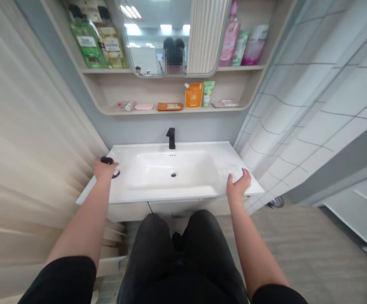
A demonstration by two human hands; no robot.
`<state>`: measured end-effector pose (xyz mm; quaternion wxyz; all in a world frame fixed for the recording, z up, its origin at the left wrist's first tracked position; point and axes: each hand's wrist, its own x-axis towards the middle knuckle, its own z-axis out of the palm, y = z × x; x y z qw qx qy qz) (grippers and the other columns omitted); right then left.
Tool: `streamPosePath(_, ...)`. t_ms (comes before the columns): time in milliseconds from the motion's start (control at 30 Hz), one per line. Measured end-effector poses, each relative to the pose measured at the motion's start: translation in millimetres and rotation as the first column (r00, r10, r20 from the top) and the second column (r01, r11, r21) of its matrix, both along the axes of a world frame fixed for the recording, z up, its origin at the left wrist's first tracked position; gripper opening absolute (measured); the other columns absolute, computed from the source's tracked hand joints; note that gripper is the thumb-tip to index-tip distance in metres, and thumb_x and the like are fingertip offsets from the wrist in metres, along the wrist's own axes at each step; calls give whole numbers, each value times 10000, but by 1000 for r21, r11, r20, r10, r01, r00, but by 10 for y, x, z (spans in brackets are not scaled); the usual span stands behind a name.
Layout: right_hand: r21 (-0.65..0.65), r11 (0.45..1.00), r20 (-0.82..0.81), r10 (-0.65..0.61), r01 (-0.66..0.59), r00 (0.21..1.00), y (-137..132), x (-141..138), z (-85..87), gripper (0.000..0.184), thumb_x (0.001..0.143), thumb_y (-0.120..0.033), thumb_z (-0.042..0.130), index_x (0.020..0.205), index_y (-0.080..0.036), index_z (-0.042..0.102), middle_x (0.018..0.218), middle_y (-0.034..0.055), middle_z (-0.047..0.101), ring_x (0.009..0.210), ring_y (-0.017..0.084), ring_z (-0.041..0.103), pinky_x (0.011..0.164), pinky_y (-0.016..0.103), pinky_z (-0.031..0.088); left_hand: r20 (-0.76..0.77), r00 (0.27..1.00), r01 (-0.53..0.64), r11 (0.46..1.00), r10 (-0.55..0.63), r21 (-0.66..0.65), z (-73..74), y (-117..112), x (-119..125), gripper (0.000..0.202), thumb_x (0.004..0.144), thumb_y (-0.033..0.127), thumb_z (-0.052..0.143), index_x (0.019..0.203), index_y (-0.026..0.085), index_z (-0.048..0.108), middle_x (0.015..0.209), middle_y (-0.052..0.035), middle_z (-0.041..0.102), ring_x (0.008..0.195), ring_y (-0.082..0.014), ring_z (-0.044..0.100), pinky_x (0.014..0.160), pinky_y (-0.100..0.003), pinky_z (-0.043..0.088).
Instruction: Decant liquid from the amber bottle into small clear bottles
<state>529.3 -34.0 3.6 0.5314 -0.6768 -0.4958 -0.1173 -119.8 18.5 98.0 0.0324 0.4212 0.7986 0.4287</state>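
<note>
A white washbasin (171, 173) with a wide countertop fills the middle of the view, and a black faucet (171, 138) stands at its back edge. My left hand (105, 171) rests at the basin's left edge, its fingers curled around a small black object (107, 160). A dark ring (117, 173) shows just beside that hand on the countertop. My right hand (238, 185) is over the right side of the countertop, fingers apart and holding nothing. A pale patch (235, 175) lies near its fingertips, too faint to identify.
Above the basin, a wooden shelf unit (171, 95) holds several bottles, tubes and small items around a mirror (158, 42). A pale curtain (31, 139) hangs along the left side, and a white tiled wall (313, 109) runs along the right. A wood-look floor (297, 253) lies below.
</note>
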Motion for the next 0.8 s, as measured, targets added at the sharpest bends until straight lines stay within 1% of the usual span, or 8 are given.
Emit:
streamPosePath(100,18,992,28,124,-124,992,-247,-180,-25,569,984,-441,564,1474,-153,529,1546,251,556,1508,395,482,1254,664,365,-15,994,-110,994,109,-29,-83,-121,119,769,796,302,926,1415,75,530,1380,-186,674,1267,-327,642,1106,-474,499)
streamPosePath(167,-7,966,12,259,-259,966,-360,-340,-27,442,991,-403,558,1373,-186,614,1440,213,640,1424,376,560,1228,634,419,-71,995,-71,997,71,9,-114,-200,206,738,790,319,923,1409,103,582,1364,-162,702,1257,-324,657,1113,-463,503)
streamPosePath(233,-78,893,-26,443,-444,896,-393,-552,4,320,1003,-382,559,1253,-232,690,1285,166,718,1294,359,641,1180,597,483,-120,993,7,999,-1,53,-123,-269,347,773,768,341,935,1439,135,610,1405,-158,704,1295,-336,657,1157,-468,490)
streamPosePath(400,-180,539,-210,796,-823,568,-147,-1358,167,335,948,-377,725,1274,-306,749,1278,113,749,1274,352,663,1160,563,524,-63,964,264,943,-257,201,-105,-413,1081,827,748,403,934,1488,182,641,1469,-152,704,1304,-334,691,1190,-470,511)
streamPosePath(533,-125,285,-438,844,-950,311,77,-1996,212,898,769,-455,932,1576,-329,558,1590,131,589,1371,352,627,1085,528,576,74,817,539,803,-572,255,-181,-554,1846,777,710,392,959,1423,218,702,1362,-135,763,1219,-334,740,1151,-502,558)
streamPosePath(600,-87,183,-508,838,-979,202,111,-2179,184,1031,683,-440,986,1596,-304,526,1583,137,600,1357,352,639,1095,517,571,130,734,620,736,-667,271,-277,-647,2155,759,692,365,968,1399,244,721,1315,-130,778,1164,-338,759,1117,-528,584)
streamPosePath(667,-73,156,-556,814,-985,170,100,-2262,140,922,657,-404,985,1488,-261,613,1415,119,714,1247,343,692,1079,506,577,134,665,680,670,-735,299,-385,-739,2372,767,672,315,972,1398,275,726,1320,-126,771,1172,-347,756,1121,-550,585)
streamPosePath(800,-93,225,-574,784,-970,237,40,-2255,86,639,650,-333,942,1240,-229,719,1172,71,791,1075,315,730,1022,475,588,59,609,736,592,-791,328,-500,-822,2514,688,766,314,900,1425,262,707,1467,-152,698,1394,-373,654,1258,-582,477)
